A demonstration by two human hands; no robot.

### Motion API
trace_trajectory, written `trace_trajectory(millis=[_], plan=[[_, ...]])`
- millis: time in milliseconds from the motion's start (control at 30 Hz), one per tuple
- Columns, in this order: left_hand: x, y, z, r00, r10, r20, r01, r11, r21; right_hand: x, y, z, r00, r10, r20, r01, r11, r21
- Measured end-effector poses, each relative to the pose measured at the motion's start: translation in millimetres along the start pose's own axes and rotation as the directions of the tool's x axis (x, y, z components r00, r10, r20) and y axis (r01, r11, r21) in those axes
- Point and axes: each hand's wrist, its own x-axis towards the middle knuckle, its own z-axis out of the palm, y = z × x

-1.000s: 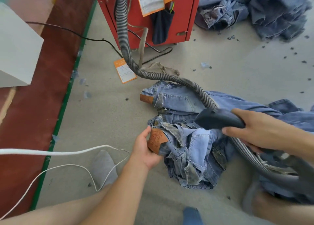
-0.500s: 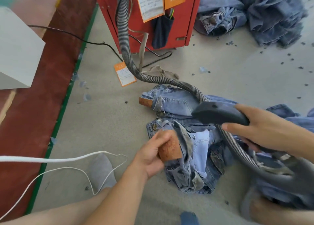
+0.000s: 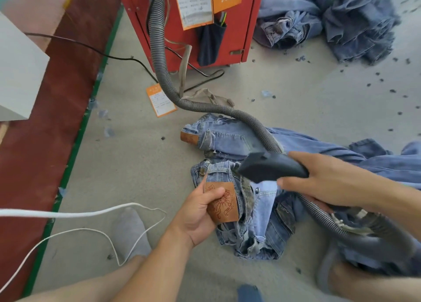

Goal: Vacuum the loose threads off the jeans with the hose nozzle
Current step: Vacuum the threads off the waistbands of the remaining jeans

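Head view: a person is sitting on the floor point(image 3: 296, 101), looking down at both hands over a crumpled pair of jeans.
Left hand point(image 3: 198, 212): it is reaching in from the lower middle, forearm angling up and to the right, thumb lying over the brown leather patch point(image 3: 224, 204) and fingers curling beneath it, pinching the waistband of the jeans point(image 3: 257, 228).
Right hand point(image 3: 328, 180): it is coming in from the right edge, forearm lying nearly level, fingers wrapping round the dark nozzle point(image 3: 271, 166) with the thumb stretching along its near side.
Nozzle: its wide mouth is pointing left and is hanging just above the waistband, beside the patch; whether it is touching the denim is not clear.
Hose point(image 3: 164, 73): the ribbed grey hose is running down from the red cabinet point(image 3: 232, 39), curving across the floor and over a second pair of jeans point(image 3: 227, 137), then looping under the right hand and toward the lower right corner.
Jeans: the held pair is lying bunched in the middle of the floor, just in front of the person's legs.
Denim pile point(image 3: 330, 16): more jeans are lying heaped at the far right of the floor.
White cord point(image 3: 75, 214): it is trailing in from the left edge, past a grey sock point(image 3: 129, 231).
Orange tag point(image 3: 160, 100): it is lying flat on the floor near the cabinet's foot.
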Motion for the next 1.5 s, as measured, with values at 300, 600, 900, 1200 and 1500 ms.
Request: trace_trajectory(millis=[300,600,900,1200,1500], plan=[[-7,-8,-5,0.995,-0.015,0.099,0.007,0.996,0.086,25,1,2,0.981,0.123,-0.151,-0.112,0.99,0.081],[-18,-44,-27,0.958,-0.198,0.207,0.166,0.973,0.159,37,15,22,0.979,0.205,-0.011,-0.205,0.979,0.01],[-13,-35,-26,0.975,-0.159,0.155,0.115,0.959,0.261,19,15,-16,0.958,0.129,0.257,-0.199,0.943,0.268],[4,21,-47,0.979,0.196,-0.055,-0.203,0.953,-0.226,35,13,-19,0.959,0.193,-0.206,-0.177,0.98,0.093],[2,-16,-29,0.937,-0.16,-0.311,0.277,0.883,0.379,-6,23,-49,0.916,-0.013,-0.402,-0.042,0.991,-0.128]])
